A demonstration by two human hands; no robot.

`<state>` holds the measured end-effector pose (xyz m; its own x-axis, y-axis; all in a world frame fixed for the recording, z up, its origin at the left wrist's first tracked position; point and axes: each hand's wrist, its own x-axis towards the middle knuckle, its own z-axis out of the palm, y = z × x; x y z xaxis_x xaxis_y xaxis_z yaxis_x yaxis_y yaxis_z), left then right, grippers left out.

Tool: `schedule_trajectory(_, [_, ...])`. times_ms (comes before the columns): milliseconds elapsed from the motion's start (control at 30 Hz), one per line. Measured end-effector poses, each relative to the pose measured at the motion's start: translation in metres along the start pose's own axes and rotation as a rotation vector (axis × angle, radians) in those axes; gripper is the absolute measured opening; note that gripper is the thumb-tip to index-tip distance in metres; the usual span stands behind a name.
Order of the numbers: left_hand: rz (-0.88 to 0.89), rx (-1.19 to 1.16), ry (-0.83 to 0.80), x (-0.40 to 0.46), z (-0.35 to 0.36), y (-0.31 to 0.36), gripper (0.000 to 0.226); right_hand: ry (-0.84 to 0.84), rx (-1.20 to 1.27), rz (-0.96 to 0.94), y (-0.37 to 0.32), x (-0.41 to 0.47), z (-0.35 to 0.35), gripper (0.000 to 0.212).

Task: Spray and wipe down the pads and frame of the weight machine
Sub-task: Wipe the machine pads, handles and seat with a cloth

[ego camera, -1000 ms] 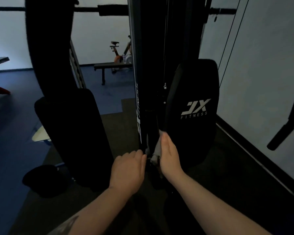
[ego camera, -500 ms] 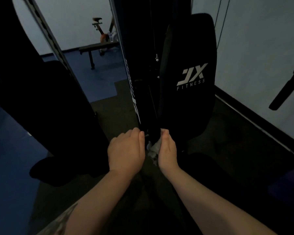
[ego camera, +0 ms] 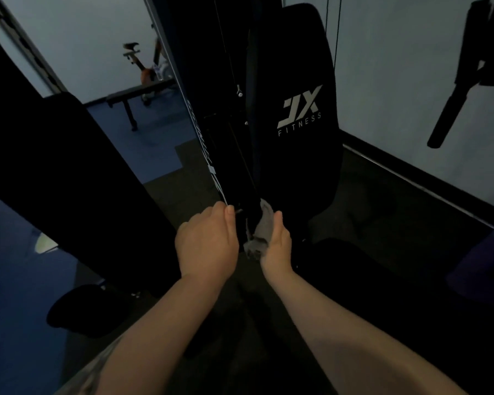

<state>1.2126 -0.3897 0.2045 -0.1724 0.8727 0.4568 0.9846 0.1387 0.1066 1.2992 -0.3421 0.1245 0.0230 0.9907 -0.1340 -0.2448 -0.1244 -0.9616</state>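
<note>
Black on black, the lower frame post (ego camera: 226,155) and its cables are hard for you to separate in this dim light. Your right hand (ego camera: 275,243) presses a crumpled grey cloth (ego camera: 260,232) flat against the post's base, fingers extended. Your left hand (ego camera: 208,246) curls loosely beside the post; whether it grips anything, you cannot tell. The upright pad (ego camera: 297,67) behind reads "JX FITNESS" in white.
</note>
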Motion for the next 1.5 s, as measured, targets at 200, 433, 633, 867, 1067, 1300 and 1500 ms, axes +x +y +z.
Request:
schedule_trajectory(200, [0.047, 0.005, 0.014, -0.001, 0.004, -0.002, 0.041, -0.14, 0.064, 0.018, -0.033, 0.006, 0.002, 0.052])
schedule_trajectory(433, [0.057, 0.003, 0.029, 0.0, 0.006, -0.003, 0.039, -0.107, -0.002, -0.207, -0.007, -0.009, 0.002, 0.038])
schedule_trajectory(633, [0.05, -0.014, 0.01, 0.002, 0.006, -0.003, 0.04, -0.161, -0.2, -0.082, -0.017, 0.02, -0.036, 0.026])
schedule_trajectory(867, [0.048, 0.001, 0.036, 0.005, 0.008, -0.004, 0.039, -0.322, -0.085, -0.062, -0.048, 0.004, -0.016, 0.04])
schedule_trajectory(1067, [0.038, 0.027, 0.047, 0.009, 0.01, -0.005, 0.037, -0.053, 0.037, -0.069, -0.021, 0.002, 0.002, 0.024])
schedule_trajectory(1300, [0.046, 0.032, 0.07, 0.011, 0.011, -0.005, 0.034, -0.063, 0.038, -0.016, -0.041, 0.016, 0.009, 0.027])
schedule_trajectory(1500, [0.045, 0.024, 0.058, 0.01, 0.01, -0.004, 0.034, 0.18, -0.078, -0.343, -0.011, -0.015, 0.028, 0.024])
